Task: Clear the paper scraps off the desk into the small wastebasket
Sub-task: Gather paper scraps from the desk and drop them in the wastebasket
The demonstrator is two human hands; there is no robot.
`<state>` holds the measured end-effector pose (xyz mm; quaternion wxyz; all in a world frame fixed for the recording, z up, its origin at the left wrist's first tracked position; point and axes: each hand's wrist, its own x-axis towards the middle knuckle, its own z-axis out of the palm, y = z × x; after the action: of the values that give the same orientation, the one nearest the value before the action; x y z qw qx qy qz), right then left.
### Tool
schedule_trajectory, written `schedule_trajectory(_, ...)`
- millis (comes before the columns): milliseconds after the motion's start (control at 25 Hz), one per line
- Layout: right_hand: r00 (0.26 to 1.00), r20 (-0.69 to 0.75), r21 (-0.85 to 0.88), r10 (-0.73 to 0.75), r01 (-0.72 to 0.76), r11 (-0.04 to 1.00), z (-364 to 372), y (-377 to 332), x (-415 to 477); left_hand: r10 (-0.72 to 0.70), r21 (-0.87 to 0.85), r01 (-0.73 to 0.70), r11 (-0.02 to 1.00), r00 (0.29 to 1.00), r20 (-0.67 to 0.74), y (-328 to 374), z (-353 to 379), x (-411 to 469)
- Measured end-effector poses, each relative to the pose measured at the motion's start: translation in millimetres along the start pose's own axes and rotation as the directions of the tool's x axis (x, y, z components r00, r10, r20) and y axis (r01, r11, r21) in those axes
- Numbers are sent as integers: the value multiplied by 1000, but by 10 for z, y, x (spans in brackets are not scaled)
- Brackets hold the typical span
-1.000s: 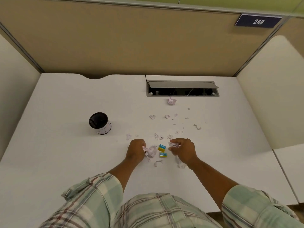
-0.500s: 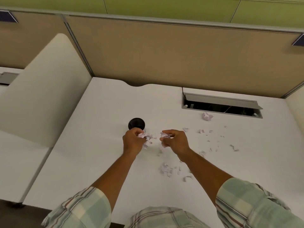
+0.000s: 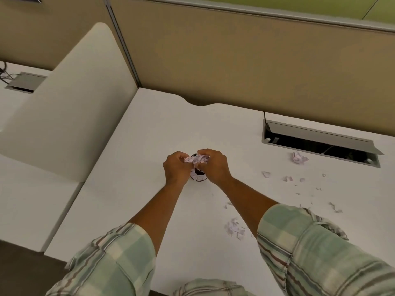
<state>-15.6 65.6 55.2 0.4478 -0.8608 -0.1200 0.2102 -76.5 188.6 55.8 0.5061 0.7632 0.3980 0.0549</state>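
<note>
A white bench carries everything; tan partition panels rise beyond the hands, and a cream side divider stands to the left of them. A grey cable hatch, its lid propped open, is set into the bench beyond and right of the hands. Two forearms in rolled plaid sleeves reach forward to the middle of the bench. The left hand and right hand meet nearly knuckle to knuckle, both closed on one wad of gathered scraps held directly above the small wastebasket. The hands and wad cover most of the wastebasket; only a sliver of its dark interior and pale wall shows between the wrists. A crumpled paper ball lies right of the hands, just before the hatch. Loose paper scraps remain scattered on the bench right of the right forearm, one cluster near the sleeve.
</note>
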Motion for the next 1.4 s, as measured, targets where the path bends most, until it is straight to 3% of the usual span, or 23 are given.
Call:
schedule_trajectory(320,995,-6,-117,-96,95,989,45,48,-44,-29,-41,30,999,999,36,-91,-17,59)
schedule_trajectory(480,1000,-4,-200,-25,23,980,54,133,-16,-31,-40,32,999,999,27,-48,11,-2)
schedule_trajectory(560,998,12,-279,-67,68,958,57,149,3,-35,-33,35,999,999,27,3,13,-41)
schedule_trajectory(640,993,9,-451,-115,107,886,62,175,11,-26,-5,26,1000,999,31,39,21,-55)
schedule_trajectory(720,985,27,-709,-168,138,692,66,199,-2,-7,21,6,1000,998,60,59,35,-50)
schedule_trajectory(760,982,36,-758,-186,148,635,73,229,2,1,42,-4,999,997,80,77,42,-48)
schedule_trajectory(800,978,33,-767,-204,155,623,78,253,16,8,67,-15,998,995,97,95,51,-40)
schedule_trajectory(960,984,-16,-551,-179,141,823,36,244,74,79,164,-96,982,991,106,125,70,9)
schedule_trajectory(1040,990,16,-513,-142,131,849,-3,245,96,123,195,-141,971,987,105,88,81,38)
schedule_trajectory(1160,960,-36,-593,-278,203,779,-49,277,1,147,243,-170,955,983,111,55,91,33)
schedule_trajectory(1240,935,4,-654,-354,270,706,-15,326,-99,151,221,-174,959,981,119,98,82,15)
schedule_trajectory(1400,937,65,-669,-344,297,682,33,396,-185,86,56,-103,993,964,252,131,22,38)
